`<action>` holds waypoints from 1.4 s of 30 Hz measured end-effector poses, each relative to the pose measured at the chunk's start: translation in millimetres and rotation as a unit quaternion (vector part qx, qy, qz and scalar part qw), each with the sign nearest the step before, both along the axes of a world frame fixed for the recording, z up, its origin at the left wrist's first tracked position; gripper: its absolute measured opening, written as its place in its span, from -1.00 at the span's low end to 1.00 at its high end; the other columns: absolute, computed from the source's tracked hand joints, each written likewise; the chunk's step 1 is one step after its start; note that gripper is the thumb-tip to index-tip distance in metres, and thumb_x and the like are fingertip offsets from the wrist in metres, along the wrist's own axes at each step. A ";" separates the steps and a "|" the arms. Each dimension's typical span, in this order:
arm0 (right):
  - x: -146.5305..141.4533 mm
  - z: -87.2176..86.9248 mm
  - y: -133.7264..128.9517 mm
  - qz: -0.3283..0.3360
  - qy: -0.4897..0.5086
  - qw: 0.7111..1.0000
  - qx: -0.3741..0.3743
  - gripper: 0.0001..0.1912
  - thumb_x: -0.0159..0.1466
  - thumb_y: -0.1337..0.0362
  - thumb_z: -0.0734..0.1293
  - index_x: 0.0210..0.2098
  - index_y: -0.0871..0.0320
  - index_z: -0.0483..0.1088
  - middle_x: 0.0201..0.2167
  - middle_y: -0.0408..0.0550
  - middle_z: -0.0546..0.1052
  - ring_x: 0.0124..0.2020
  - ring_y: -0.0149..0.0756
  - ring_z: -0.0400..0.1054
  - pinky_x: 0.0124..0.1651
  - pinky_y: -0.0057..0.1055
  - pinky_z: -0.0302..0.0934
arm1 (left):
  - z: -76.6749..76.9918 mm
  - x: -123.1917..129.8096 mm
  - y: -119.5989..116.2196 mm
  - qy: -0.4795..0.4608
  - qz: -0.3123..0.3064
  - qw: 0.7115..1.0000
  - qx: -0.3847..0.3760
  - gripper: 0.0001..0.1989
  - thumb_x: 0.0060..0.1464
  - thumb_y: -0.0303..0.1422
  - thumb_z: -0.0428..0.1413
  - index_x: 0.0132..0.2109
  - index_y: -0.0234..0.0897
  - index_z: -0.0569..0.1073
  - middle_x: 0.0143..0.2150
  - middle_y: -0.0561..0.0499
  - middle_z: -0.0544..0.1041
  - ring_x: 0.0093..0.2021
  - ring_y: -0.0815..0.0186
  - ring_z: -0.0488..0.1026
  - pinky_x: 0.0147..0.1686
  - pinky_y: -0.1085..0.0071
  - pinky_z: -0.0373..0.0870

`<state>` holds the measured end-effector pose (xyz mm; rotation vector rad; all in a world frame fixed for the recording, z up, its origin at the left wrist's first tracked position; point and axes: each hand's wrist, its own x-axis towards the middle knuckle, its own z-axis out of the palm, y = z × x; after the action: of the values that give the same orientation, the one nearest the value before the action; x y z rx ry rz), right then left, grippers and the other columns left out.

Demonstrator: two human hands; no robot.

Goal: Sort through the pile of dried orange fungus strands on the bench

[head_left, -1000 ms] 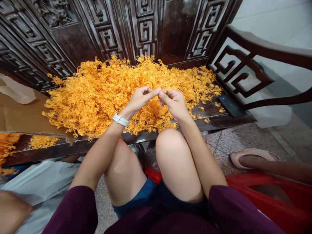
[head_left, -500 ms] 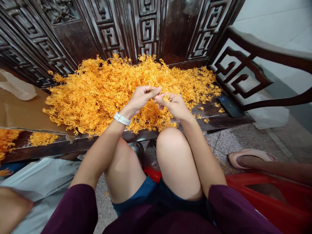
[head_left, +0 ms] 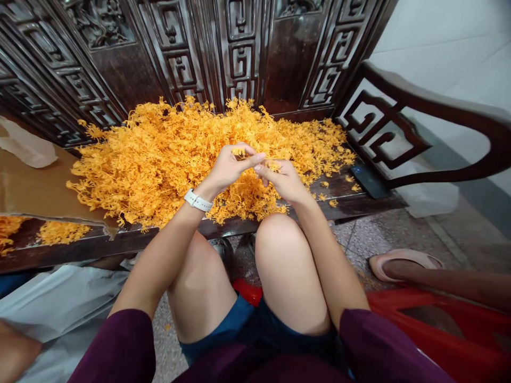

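Note:
A big heap of orange, flower-like sprigs (head_left: 159,154) with thin curly stems covers much of the dark wooden bench. My left hand (head_left: 231,166), with a white watch band at the wrist, is pinched above the front of the heap. Close beside its fingertips, my right hand (head_left: 285,181) pinches a small orange sprig (head_left: 274,166). The thumbs almost meet, and a thin orange stem seems to run between the two hands. A bit of orange shows behind my left fingers; whether it is held or part of the heap, I cannot tell.
The bench (head_left: 139,242) has a carved back and an armrest (head_left: 431,96) at right. A phone (head_left: 369,181) lies at its right end. Cardboard (head_left: 35,186) sits at left. A red stool (head_left: 435,324) and another person's sandalled foot (head_left: 403,263) are at right.
The view has shifted slightly. My hands remain together over the heap, and my left fingers have arched a little more, with a stem drawn between the fingertips.

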<state>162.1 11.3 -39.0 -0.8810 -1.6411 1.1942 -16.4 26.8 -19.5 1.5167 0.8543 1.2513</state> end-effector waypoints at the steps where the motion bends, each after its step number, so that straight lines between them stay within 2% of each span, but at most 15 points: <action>1: -0.5 -0.3 1.2 0.002 0.000 1.000 -0.005 -0.39 0.30 -0.26 0.45 -0.55 0.12 0.40 -0.62 -0.21 0.35 -0.53 -0.41 0.18 -0.39 -0.37 0.07 | 0.3 2.8 -0.5 -0.014 0.010 1.000 -0.010 -0.69 0.05 -0.18 0.46 -0.39 -0.29 0.59 -0.39 0.03 0.59 -0.34 0.42 0.48 -0.23 0.42 0.42; 6: -0.7 4.8 3.2 0.041 -0.002 0.999 0.026 -0.36 0.32 -0.30 0.40 -0.54 0.13 0.39 -0.61 -0.20 0.35 -0.52 -0.41 0.17 -0.37 -0.36 0.05 | 4.2 19.1 -9.7 -0.119 0.043 0.978 -0.164 -0.74 0.32 -0.42 0.20 -0.39 -0.28 0.44 -0.40 0.05 0.51 -0.44 0.46 0.41 -0.35 0.45 0.42; 11: 4.7 15.1 -3.1 0.091 -0.018 0.992 0.085 -0.40 0.38 -0.25 0.37 -0.49 0.13 0.37 -0.55 -0.21 0.32 -0.50 -0.42 0.14 -0.38 -0.37 0.02 | 10.7 26.3 -20.7 -0.196 0.037 0.952 -0.234 -0.70 0.40 -0.48 0.08 -0.38 -0.28 0.37 -0.39 0.04 0.46 -0.45 0.48 0.37 -0.39 0.49 0.39; 17: 3.7 23.7 -11.0 0.097 -0.028 0.987 0.124 -0.45 0.44 -0.19 0.33 -0.42 0.15 0.37 -0.49 -0.23 0.24 -0.40 -0.41 0.10 -0.31 -0.40 0.04 | 11.7 32.3 -30.8 -0.300 0.058 0.918 -0.254 -0.74 0.21 -0.64 0.15 -0.42 -0.32 0.37 -0.45 0.11 0.35 -0.50 0.54 0.30 -0.51 0.57 0.25; 21: 5.4 22.7 -9.9 0.119 -0.007 0.985 0.122 -0.49 0.44 -0.11 0.38 -0.44 0.16 0.37 -0.50 -0.26 0.24 -0.43 -0.44 0.05 -0.31 -0.42 0.01 | 16.1 36.7 -34.4 -0.339 0.072 0.897 -0.276 -0.71 0.03 -0.80 0.07 -0.41 -0.34 0.37 -0.44 0.14 0.39 -0.53 0.59 0.31 -0.53 0.61 0.20; 23: 6.0 23.1 -12.6 0.172 -0.006 0.977 0.125 -0.52 0.45 -0.07 0.39 -0.40 0.19 0.46 -0.48 -0.22 0.37 -0.40 -0.43 0.17 -0.24 -0.41 0.09 | 19.8 29.1 -26.8 -0.357 0.074 0.883 -0.295 -0.68 0.08 -0.81 0.01 -0.41 -0.31 0.34 -0.52 0.17 0.33 -0.59 0.59 0.25 -0.54 0.59 0.17; 26: 3.8 27.7 -23.4 0.349 -0.014 0.926 0.142 -0.57 0.47 -0.01 0.39 -0.34 0.22 0.59 -0.39 -0.08 0.59 -0.28 -0.36 0.40 -0.01 -0.33 0.24 | 24.1 0.4 -3.0 -0.424 0.089 0.855 -0.286 -0.63 0.28 -0.75 -0.10 -0.39 -0.25 0.30 -0.64 0.24 0.20 -0.66 0.58 0.18 -0.48 0.56 0.23; 28: 2.9 31.6 -30.9 0.413 -0.018 0.901 0.133 -0.61 0.45 0.02 0.42 -0.26 0.23 0.65 -0.32 0.00 0.64 -0.23 -0.32 0.48 0.04 -0.31 0.29 | 23.5 -22.7 13.2 -0.421 0.106 0.870 -0.233 -0.64 0.35 -0.70 -0.08 -0.36 -0.24 0.33 -0.61 0.23 0.31 -0.62 0.57 0.28 -0.42 0.54 0.31; 30: 4.8 33.1 -33.3 0.419 -0.030 0.902 0.100 -0.67 0.40 0.06 0.48 -0.13 0.24 0.67 -0.25 0.03 0.67 -0.23 -0.33 0.49 -0.06 -0.36 0.32 | 19.5 -39.8 22.6 -0.375 0.107 0.891 -0.232 -0.72 0.38 -0.60 0.06 -0.32 -0.24 0.38 -0.56 0.21 0.42 -0.57 0.55 0.38 -0.41 0.52 0.36; 32: 9.6 30.7 -27.8 0.397 0.010 0.916 0.052 -0.67 0.35 0.07 0.53 -0.08 0.22 0.67 -0.28 -0.02 0.66 -0.33 -0.39 0.46 -0.23 -0.42 0.29 | 14.0 -46.5 23.8 -0.330 0.115 0.905 -0.242 -0.81 0.36 -0.48 0.19 -0.29 -0.24 0.44 -0.51 0.20 0.47 -0.54 0.56 0.40 -0.43 0.54 0.37; 33: 12.6 28.2 -22.0 0.359 0.064 0.931 0.025 -0.66 0.34 0.04 0.54 -0.09 0.19 0.66 -0.34 -0.07 0.63 -0.40 -0.42 0.41 -0.30 -0.44 0.25 | 11.7 -46.2 22.3 -0.312 0.120 0.912 -0.240 -0.84 0.34 -0.42 0.24 -0.26 -0.25 0.47 -0.50 0.19 0.48 -0.54 0.56 0.40 -0.44 0.55 0.36; 35: 18.3 21.5 -6.6 0.219 0.227 0.948 -0.035 -0.62 0.36 -0.07 0.48 -0.14 0.14 0.63 -0.47 -0.17 0.51 -0.49 -0.45 0.28 -0.39 -0.44 0.18 | 8.9 -41.4 18.4 -0.282 0.123 0.926 -0.218 -0.88 0.31 -0.34 0.30 -0.21 -0.25 0.54 -0.49 0.17 0.48 -0.53 0.58 0.39 -0.46 0.58 0.35; 38: 22.2 10.1 15.3 0.025 0.395 0.909 -0.135 -0.52 0.39 -0.20 0.36 -0.14 0.10 0.58 -0.53 -0.21 0.39 -0.51 -0.42 0.20 -0.40 -0.42 0.18 | 8.0 -33.0 15.7 -0.245 0.113 0.943 -0.196 -0.87 0.29 -0.29 0.32 -0.16 -0.27 0.61 -0.49 0.14 0.47 -0.53 0.58 0.36 -0.49 0.59 0.33; 40: 19.8 3.2 21.9 -0.026 0.424 0.880 -0.214 -0.52 0.35 -0.20 0.38 -0.19 0.11 0.56 -0.55 -0.23 0.35 -0.53 -0.44 0.15 -0.43 -0.43 0.16 | 7.2 -29.8 16.6 -0.225 0.112 0.948 -0.196 -0.86 0.29 -0.29 0.32 -0.16 -0.27 0.63 -0.48 0.13 0.47 -0.53 0.59 0.34 -0.49 0.60 0.32; 42: 13.5 -1.2 21.2 -0.041 0.397 0.875 -0.273 -0.57 0.32 -0.14 0.44 -0.24 0.14 0.55 -0.55 -0.23 0.34 -0.55 -0.47 0.13 -0.46 -0.45 0.11 | 5.6 -27.5 17.7 -0.209 0.111 0.951 -0.199 -0.85 0.28 -0.27 0.33 -0.17 -0.26 0.63 -0.46 0.12 0.50 -0.52 0.59 0.34 -0.49 0.60 0.33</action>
<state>175.5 32.5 -40.2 -0.6297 -0.5990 1.7000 -43.9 44.6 -13.9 0.8126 0.9383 1.3963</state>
